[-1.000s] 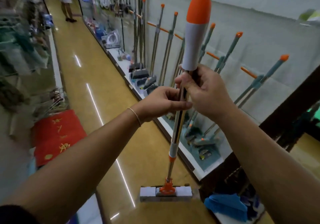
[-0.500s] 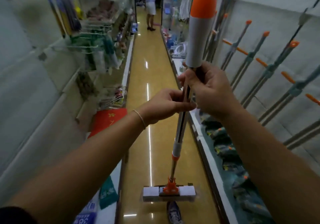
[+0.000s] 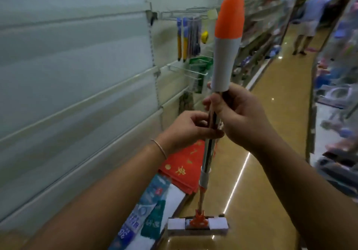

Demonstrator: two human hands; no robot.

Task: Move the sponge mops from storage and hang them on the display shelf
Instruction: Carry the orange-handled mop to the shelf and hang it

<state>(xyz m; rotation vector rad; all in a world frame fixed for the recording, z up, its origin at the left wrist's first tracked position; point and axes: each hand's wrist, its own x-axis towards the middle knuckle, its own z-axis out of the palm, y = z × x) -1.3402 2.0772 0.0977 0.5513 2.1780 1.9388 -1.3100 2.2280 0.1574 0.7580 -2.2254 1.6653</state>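
Note:
I hold one sponge mop (image 3: 224,60) upright in front of me. It has a grey handle with an orange tip, a shiny metal shaft and a white sponge head (image 3: 197,225) with an orange bracket hanging just above the floor. My right hand (image 3: 240,118) grips the shaft just below the grey handle. My left hand (image 3: 186,129) pinches the shaft a little lower, fingers curled round it. The slatted display shelf (image 3: 77,94) runs along my left, with bare rails beside me.
Wire hooks (image 3: 186,71) with hanging brushes and green goods jut from the left wall ahead. Red mats (image 3: 186,168) and packaged cloths lie on the low ledge at left. A person (image 3: 310,17) stands far down the yellow aisle. Stocked shelves line the right side.
My view has swung left, away from the rack of hanging mops to the opposite slatted wall. Both hands keep the same hold on the mop shaft.

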